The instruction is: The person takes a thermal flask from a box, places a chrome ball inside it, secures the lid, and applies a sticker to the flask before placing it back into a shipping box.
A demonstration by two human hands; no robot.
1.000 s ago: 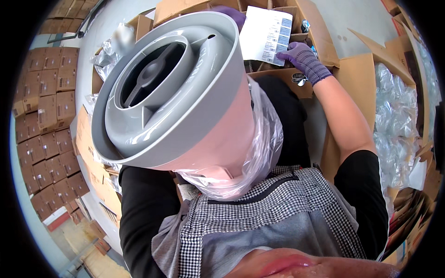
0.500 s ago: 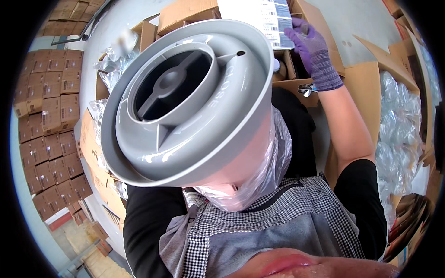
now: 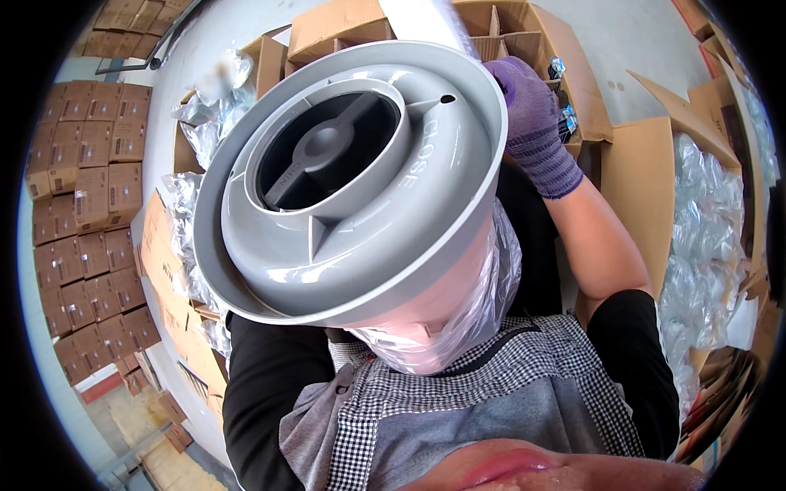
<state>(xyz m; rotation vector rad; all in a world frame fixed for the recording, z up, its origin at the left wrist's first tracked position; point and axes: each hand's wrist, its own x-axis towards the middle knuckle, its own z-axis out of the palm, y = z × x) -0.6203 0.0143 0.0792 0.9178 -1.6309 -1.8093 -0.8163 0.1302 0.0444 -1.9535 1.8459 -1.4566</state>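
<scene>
A large pink plastic vessel is tilted before my chest, wrapped in a clear plastic bag. Its wide grey round end faces up, with a dark recess and a grey crossbar knob in the middle. My right hand, in a purple knit glove, is curled beside the grey rim's upper right edge. Its fingertips are pressed together and partly hidden, so what they pinch does not show. Just past the rim lies a white sheet, blurred at its right edge. My left hand is hidden behind the vessel; only its black sleeve shows.
A divided carton stands ahead, with small blue-and-black items at its right side. Another open carton at right holds clear plastic-bagged things. More clear bags lie at left, and stacked brown boxes line the far left.
My right hand has moved from the label sheet down and toward me, to the grey rim, its fingers now curled. The sheet has shifted left and away. The vessel has moved slightly right.
</scene>
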